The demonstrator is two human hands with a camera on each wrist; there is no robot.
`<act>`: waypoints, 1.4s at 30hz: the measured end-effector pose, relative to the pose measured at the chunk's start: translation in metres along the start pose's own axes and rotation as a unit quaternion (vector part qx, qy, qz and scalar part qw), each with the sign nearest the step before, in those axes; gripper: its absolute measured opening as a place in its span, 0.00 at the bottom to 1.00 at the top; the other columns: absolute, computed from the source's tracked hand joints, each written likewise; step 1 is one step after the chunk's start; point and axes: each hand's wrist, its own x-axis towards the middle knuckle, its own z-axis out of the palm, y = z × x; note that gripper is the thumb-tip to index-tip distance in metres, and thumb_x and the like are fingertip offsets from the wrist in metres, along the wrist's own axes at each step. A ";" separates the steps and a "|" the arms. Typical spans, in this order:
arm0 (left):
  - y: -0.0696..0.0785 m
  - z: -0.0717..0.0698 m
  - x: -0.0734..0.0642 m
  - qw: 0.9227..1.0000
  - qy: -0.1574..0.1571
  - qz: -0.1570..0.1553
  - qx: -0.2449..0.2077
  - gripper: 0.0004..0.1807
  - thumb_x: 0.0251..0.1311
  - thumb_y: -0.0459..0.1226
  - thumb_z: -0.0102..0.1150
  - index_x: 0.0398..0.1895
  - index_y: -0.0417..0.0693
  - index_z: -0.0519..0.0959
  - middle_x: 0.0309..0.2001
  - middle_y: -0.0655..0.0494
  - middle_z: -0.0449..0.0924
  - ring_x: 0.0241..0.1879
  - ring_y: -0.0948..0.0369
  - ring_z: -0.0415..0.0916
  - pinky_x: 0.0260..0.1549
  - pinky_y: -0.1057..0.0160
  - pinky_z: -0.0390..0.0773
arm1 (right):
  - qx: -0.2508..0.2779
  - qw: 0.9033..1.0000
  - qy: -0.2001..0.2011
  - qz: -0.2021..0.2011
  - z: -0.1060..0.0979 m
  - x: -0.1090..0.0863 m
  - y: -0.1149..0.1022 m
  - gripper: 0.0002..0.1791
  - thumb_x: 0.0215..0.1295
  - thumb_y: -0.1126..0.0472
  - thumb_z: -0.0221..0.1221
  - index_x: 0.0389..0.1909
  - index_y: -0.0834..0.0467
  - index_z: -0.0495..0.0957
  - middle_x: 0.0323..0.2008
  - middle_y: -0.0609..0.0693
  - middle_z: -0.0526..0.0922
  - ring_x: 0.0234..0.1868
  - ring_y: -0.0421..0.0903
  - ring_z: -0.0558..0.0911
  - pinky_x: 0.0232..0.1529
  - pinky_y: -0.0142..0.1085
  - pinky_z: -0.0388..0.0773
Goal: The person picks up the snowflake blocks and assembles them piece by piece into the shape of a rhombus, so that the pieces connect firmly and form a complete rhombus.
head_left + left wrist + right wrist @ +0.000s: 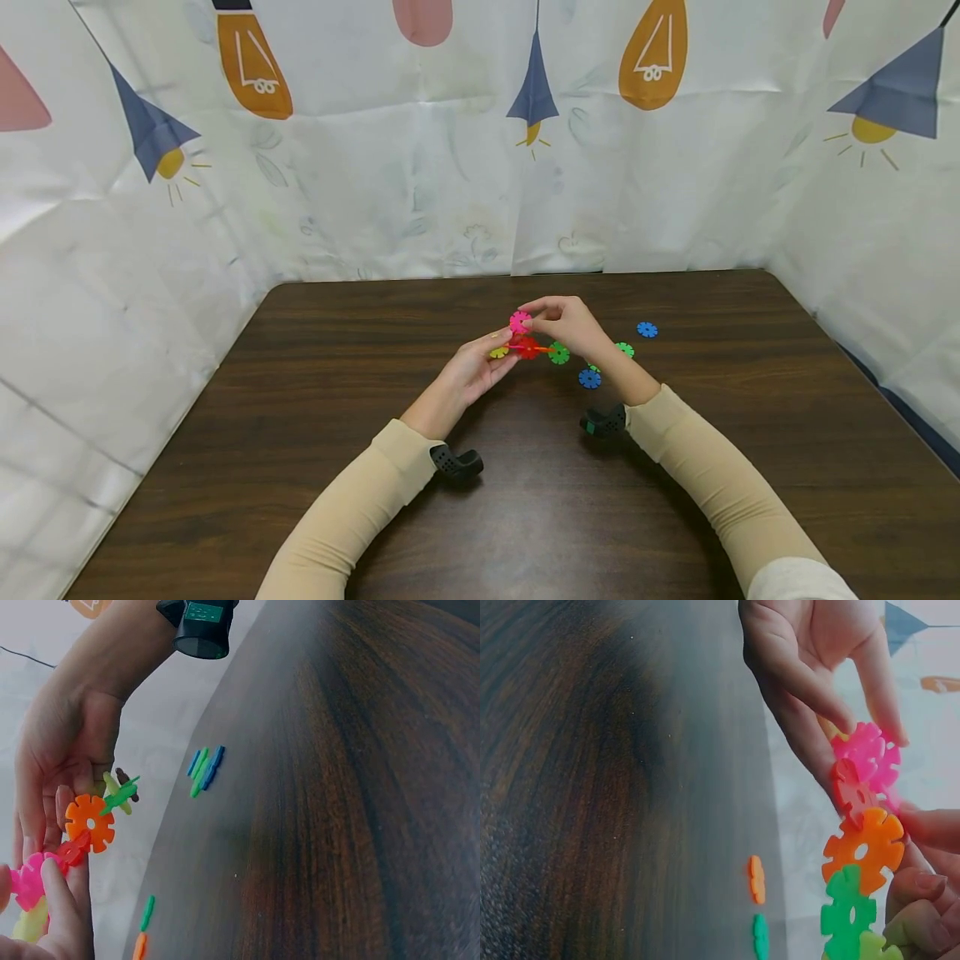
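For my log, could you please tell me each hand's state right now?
Left hand: holding the joined discs.
Right hand: pinching a pink disc.

The head view looks forward and down from above and behind the left hand (474,364) and right hand (576,327), far enough back to include both sleeves (367,492) and the printed curtain (480,183) beyond. The left wrist view, steeply tilted, looks from close by the left hand toward the right; the right wrist view faces back, both sharing the linked discs (886,837) between the hands.
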 end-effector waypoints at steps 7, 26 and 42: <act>0.001 0.000 0.002 0.999 -0.010 0.014 0.041 0.24 0.79 0.32 0.47 0.73 0.33 0.66 0.49 0.53 0.79 0.35 0.64 0.82 0.42 0.69 0.82 | -0.005 1.000 0.008 -0.003 0.000 0.001 -0.002 0.15 0.70 0.66 0.65 0.55 0.66 0.84 0.39 0.58 0.88 0.45 0.63 0.84 0.48 0.56 0.81; -0.001 0.001 0.004 0.998 -0.001 0.004 0.062 0.23 0.78 0.32 0.49 0.72 0.32 0.67 0.54 0.50 0.78 0.36 0.64 0.83 0.47 0.66 0.81 | -0.036 0.999 -0.001 0.014 0.000 0.003 -0.002 0.14 0.68 0.66 0.67 0.53 0.65 0.86 0.33 0.54 0.88 0.30 0.49 0.77 0.29 0.33 0.73; -0.002 0.006 0.002 0.999 -0.010 0.001 0.040 0.24 0.80 0.39 0.46 0.72 0.36 0.66 0.72 0.43 0.63 0.71 0.45 0.62 0.66 0.37 0.65 | -0.124 0.990 -0.061 -0.021 0.001 0.002 -0.014 0.15 0.69 0.64 0.66 0.55 0.59 0.86 0.37 0.51 0.88 0.20 0.44 0.68 0.25 0.33 0.67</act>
